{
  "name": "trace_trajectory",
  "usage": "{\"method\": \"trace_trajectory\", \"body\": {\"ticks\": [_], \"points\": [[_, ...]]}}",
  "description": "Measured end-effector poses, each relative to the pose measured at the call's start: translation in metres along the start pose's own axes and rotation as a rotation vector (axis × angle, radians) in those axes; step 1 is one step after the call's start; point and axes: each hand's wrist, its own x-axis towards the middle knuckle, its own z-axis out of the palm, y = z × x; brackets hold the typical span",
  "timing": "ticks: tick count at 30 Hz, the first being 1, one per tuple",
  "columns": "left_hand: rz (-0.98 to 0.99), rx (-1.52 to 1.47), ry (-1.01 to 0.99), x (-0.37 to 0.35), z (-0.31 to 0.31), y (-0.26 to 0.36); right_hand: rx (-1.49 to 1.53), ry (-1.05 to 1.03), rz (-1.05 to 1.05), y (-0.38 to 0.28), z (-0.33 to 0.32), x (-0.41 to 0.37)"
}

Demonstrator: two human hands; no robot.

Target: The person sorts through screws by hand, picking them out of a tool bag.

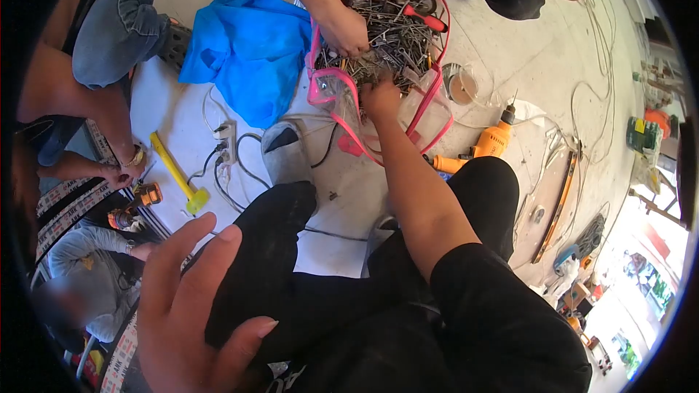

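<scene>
My right hand (382, 100) reaches down into a heap of loose screws and nails (397, 42) in a clear bag with pink trim (348, 87). Its fingertips are hidden among the metal pieces. Close to my face, my left hand (193, 306) is raised with fingers spread and nothing in it. Another person's hand (346, 32) also digs in the heap, at its left side. A red-handled screwdriver (426, 19) lies on top of the pile.
Left of the bag is a blue cloth (251, 40); a yellow hammer (177, 175) and a power strip (226, 144) with cables lie nearer. A yellow drill (491, 138) and an orange level-like bar (559, 200) are at right. Other people sit at left and top right.
</scene>
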Motion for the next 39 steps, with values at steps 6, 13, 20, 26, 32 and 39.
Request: {"method": "trace_trajectory", "body": {"ticks": [6, 13, 20, 26, 32, 39], "points": [[0.044, -0.050, 0.007, 0.001, 0.004, -0.004, 0.082, 0.041, 0.082, 0.000, 0.004, 0.004], [0.021, -0.083, 0.031, 0.006, 0.005, 0.000, 0.102, 0.146, 0.139, -0.008, -0.006, -0.010], [0.011, -0.036, 0.032, 0.005, 0.008, 0.006, 0.106, -0.010, 0.145, 0.002, 0.001, 0.001], [0.035, -0.039, 0.043, 0.005, 0.011, 0.004, -0.234, -0.057, -0.153, 0.149, 0.095, 0.068], [0.008, -0.096, 0.343, -0.009, 0.032, -0.006, -0.123, -0.202, -0.790, -0.164, 0.271, -0.010], [0.024, -0.030, 0.409, -0.023, 0.032, -0.016, -0.040, -0.240, -0.873, -0.231, 0.274, -0.030]]}}
